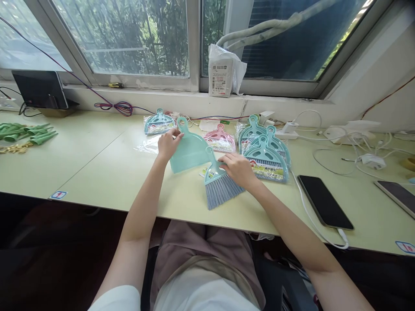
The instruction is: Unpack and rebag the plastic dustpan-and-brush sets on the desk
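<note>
A mint-green dustpan (pixel 189 151) is gripped near its handle by my left hand (pixel 170 143), its wide edge toward me. My right hand (pixel 238 169) holds a small hand brush (pixel 222 185) with a mint-green head and grey bristles, which point down toward the table's front edge. The brush's handle overlaps the dustpan's right corner. Part of a printed card (pixel 203 172) shows beneath the brush. Close behind my right hand lie several wrapped mint-green dustpan-and-brush sets (pixel 266 153), and a pink wrapped set (pixel 221 139) lies behind the dustpan.
Another wrapped mint-green set (pixel 159 122) and clear plastic wrap (pixel 147 146) lie at the back left. A phone (pixel 324 201) with a white cable is at the right, near tangled chargers (pixel 372 160). A tablet (pixel 40 89) and green pieces (pixel 29 131) are at far left.
</note>
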`<state>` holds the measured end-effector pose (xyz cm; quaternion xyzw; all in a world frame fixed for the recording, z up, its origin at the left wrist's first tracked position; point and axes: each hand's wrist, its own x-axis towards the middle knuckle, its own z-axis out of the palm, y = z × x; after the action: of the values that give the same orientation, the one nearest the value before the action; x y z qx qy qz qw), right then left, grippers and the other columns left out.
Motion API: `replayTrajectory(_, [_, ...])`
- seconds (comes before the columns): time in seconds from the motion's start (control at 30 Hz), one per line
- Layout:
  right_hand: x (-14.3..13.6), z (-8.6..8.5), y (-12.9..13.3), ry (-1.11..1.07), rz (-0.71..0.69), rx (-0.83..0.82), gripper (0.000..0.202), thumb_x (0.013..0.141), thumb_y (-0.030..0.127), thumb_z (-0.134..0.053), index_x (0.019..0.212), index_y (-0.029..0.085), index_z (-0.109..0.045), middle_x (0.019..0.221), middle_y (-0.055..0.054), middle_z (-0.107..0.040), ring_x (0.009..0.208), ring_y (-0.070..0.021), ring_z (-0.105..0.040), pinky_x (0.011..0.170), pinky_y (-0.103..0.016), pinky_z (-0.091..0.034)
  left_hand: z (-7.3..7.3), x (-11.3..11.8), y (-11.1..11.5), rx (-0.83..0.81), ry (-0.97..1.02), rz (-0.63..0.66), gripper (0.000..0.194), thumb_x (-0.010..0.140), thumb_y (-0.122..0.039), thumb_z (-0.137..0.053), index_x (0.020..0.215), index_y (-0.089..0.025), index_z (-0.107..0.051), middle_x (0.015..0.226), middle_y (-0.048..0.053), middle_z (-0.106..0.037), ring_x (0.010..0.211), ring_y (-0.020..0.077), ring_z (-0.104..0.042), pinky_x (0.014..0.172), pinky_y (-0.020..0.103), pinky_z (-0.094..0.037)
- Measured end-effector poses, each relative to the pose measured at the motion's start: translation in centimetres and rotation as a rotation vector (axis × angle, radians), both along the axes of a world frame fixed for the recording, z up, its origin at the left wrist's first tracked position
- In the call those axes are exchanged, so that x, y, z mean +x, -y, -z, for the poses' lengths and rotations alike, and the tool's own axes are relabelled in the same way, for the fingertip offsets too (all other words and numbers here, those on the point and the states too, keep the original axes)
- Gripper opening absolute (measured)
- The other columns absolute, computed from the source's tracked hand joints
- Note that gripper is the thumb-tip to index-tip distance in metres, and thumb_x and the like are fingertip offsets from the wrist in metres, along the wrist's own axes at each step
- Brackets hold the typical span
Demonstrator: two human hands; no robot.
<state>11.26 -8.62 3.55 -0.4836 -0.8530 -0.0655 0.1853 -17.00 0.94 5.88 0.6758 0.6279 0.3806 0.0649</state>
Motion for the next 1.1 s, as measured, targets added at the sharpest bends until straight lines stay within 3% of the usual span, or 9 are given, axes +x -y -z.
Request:
replayTrajectory(0.07, [-0.4,0.1,0.4,0.0,-0.047,0.028,0.027,0.099,0.028,-0.044,0.114,0.021,-0.065,0.111,-0.008,-0.07,0.104,-0.022,-0.059,0.082,-0.032,-0.039,-0.1,0.0,-0.1,0.013,0.042,0.016,0.031,0.088,-0.046,-0.051,0.096,-0.021,-0.068,0.102,0.007,-0.073,0.093,0.0234,-0.064,0.087,0.033,-0.044])
replayTrajectory(0.17, [-0.7,0.2,0.8,-0.033,-0.031,0.058,0.033,0.101,0.033,-0.037,0.118,0.022,-0.064,0.113,-0.008,-0.07,0.106,-0.022,-0.06,0.083,-0.031,-0.039,0.2,1.2,0.2,-0.021,0.114,0.198,0.033,0.086,-0.049,-0.053,0.092,-0.02,-0.068,0.099,0.007,-0.072,0.092,0.0231,-0.063,0.082,0.031,-0.045])
replayTrajectory(0.37, [-0.1,0.2,0.6,-0.228,0.147,0.108,0.037,0.1,0.043,-0.038,0.114,0.021,-0.065,0.111,-0.009,-0.07,0.1,-0.0224,-0.062,0.079,-0.03,-0.04,1.5,7.2,2.8,-0.153,0.362,0.653,0.044,0.083,-0.059,-0.055,0.082,-0.017,-0.068,0.079,0.004,-0.067,0.074,0.0176,-0.059,0.068,0.028,-0.045])
replayTrajectory(0.47, [0.2,0.1,0.2,-0.29,0.219,0.118,0.035,0.099,0.043,-0.04,0.108,0.02,-0.065,0.105,-0.009,-0.069,0.095,-0.0228,-0.062,0.075,-0.03,-0.04,1.9,8.9,3.7,-0.202,0.442,0.76,0.051,0.086,-0.063,-0.048,0.079,-0.016,-0.066,0.075,0.003,-0.062,0.073,0.0169,-0.057,0.067,0.028,-0.045])
replayTrajectory(0.6, [0.3,-0.1,-0.2,-0.348,0.264,0.174,0.028,0.097,0.04,-0.046,0.101,0.021,-0.066,0.113,-0.011,-0.064,0.11,-0.0272,-0.055,0.086,-0.035,-0.041,2.0,9.1,3.9,-0.235,0.493,0.78,0.044,0.079,-0.056,-0.063,0.094,-0.016,-0.069,0.091,0.005,-0.067,0.082,0.0187,-0.06,0.07,0.028,-0.046])
replayTrajectory(0.67, [0.4,-0.1,-0.5,-0.418,0.248,0.175,0.027,0.095,0.04,-0.049,0.108,0.021,-0.064,0.124,-0.012,-0.06,0.118,-0.0287,-0.052,0.092,-0.04,-0.041,2.1,9.0,3.8,-0.225,0.476,0.766,0.043,0.075,-0.053,-0.068,0.099,-0.016,-0.07,0.098,0.007,-0.068,0.088,0.0202,-0.06,0.072,0.029,-0.046])
replayTrajectory(0.8, [0.9,0.1,-1.3,-0.636,0.117,-0.103,0.044,0.091,0.046,-0.054,0.128,0.022,-0.055,0.126,-0.01,-0.064,0.113,-0.0264,-0.06,0.09,-0.039,-0.046,2.3,9.1,3.9,-0.236,0.468,0.768,0.043,0.078,-0.052,-0.065,0.1,-0.016,-0.069,0.103,0.009,-0.067,0.094,0.022,-0.061,0.075,0.03,-0.046])
replayTrajectory(0.9, [1.2,0.4,-1.9,-0.729,0.056,-0.31,0.039,0.087,0.05,-0.057,0.113,0.023,-0.067,0.111,-0.007,-0.072,0.103,-0.0256,-0.065,0.086,-0.038,-0.05,2.5,9.3,4.1,-0.299,0.461,0.775,0.045,0.077,-0.053,-0.065,0.103,-0.017,-0.067,0.107,0.008,-0.066,0.097,0.0226,-0.061,0.08,0.031,-0.046])
replayTrajectory(1.1, [1.0,0.8,-2.1,-0.927,0.03,-0.339,0.035,0.08,0.049,-0.065,0.1,0.021,-0.072,0.104,-0.005,-0.074,0.097,-0.0236,-0.067,0.085,-0.036,-0.051,2.5,9.7,4.5,-0.281,0.504,0.736,0.041,0.076,-0.053,-0.066,0.095,-0.017,-0.063,0.1,0.007,-0.065,0.094,0.0212,-0.061,0.079,0.03,-0.046])
